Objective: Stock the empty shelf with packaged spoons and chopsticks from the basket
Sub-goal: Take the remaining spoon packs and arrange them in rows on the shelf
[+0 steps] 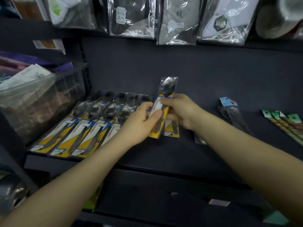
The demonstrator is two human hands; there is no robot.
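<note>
Head view: a packaged spoon (164, 102) is held up over the middle of the dark shelf (164, 148), its bowl tilted toward the back panel and its yellow card pointing at the front edge. It is gripped by both hands: the left hand (139, 123) is curled round the lower part of the card with the thumb laid across its face, and the right hand (182, 110) pinches the pack's upper right side between thumb and fingers. More packs appear to be held behind the first, though how many cannot be told. Along the left part of the shelf, packaged spoons are laid in 2 overlapping rows (91, 123), reaching from the back toward the front left corner. Toward the right part, a dark pack with a blue header (232, 115) lies flat, and packaged chopsticks (285, 125) with green headers lie at the right edge. A clear plastic bin (41, 99) stands beyond the shelf's left end.
</note>
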